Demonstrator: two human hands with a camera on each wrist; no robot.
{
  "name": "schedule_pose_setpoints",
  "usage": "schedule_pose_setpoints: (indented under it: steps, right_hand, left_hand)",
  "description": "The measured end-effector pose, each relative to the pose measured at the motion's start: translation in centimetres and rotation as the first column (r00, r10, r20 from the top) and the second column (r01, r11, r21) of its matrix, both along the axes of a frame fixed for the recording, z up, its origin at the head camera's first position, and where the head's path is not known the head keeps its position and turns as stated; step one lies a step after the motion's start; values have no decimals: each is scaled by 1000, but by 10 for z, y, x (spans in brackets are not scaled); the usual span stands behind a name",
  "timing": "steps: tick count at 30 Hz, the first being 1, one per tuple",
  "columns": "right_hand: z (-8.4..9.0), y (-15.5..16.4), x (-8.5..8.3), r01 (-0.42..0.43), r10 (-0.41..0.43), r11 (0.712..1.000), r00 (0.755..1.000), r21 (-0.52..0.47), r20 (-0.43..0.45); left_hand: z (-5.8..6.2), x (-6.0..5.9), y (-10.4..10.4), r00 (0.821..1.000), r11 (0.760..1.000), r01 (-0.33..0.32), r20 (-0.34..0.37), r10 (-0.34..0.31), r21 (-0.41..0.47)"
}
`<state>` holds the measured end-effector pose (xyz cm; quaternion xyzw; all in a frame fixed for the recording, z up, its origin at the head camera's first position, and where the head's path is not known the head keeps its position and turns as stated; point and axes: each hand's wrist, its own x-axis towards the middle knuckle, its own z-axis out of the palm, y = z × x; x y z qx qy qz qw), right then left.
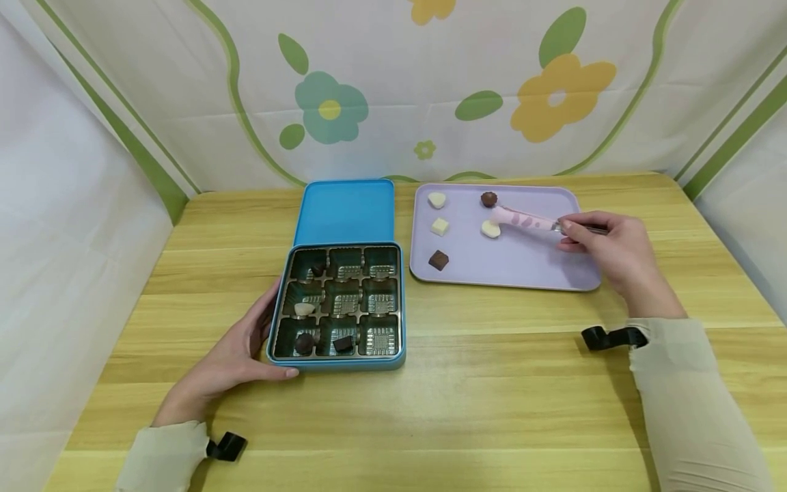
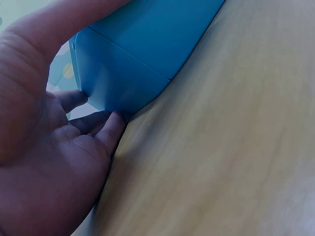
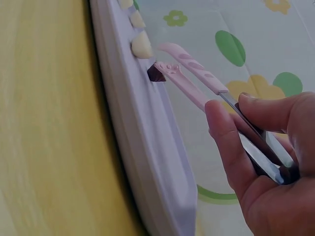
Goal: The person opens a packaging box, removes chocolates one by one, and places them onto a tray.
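Right grip [image 1: 605,239] pinching pink-tipped metal tongs [image 1: 529,220], left grip [image 1: 242,348] relaxed, steadying blue tin [image 1: 337,362]

Bright, even light; wrist views blurred (close-up).

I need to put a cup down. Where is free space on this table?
The wooden table is bare in front, between the blue tin and the right hand, below the purple tray. It is crowded on the tray's far half, around the chocolates and pink tongs.
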<state>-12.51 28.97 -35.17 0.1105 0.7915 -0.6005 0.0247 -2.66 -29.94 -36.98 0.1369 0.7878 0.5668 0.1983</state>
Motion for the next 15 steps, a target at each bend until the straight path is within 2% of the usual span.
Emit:
schedule_pose_setpoints:
  steps: [4, 7, 11, 15]
  right_hand:
    - [6, -4, 2, 7, -9, 999, 999, -43, -36]
    - [10, -12, 5, -28, 22, 997, 997, -74, -78]
    - [16, -30, 9, -101, 100, 995, 986, -3, -133]
    - [23, -54, 15, -183, 188, 982, 971, 52, -150]
  left_hand:
    - [1, 1, 1, 1000, 1000, -1, 2, 1, -2]
    - [2, 1, 1, 1000, 1000, 0, 2, 0, 0]
    - [1, 1, 1, 1000, 1000, -2, 6, 2, 6]
    - [1, 1, 1, 1000, 1000, 1, -4, 0, 8]
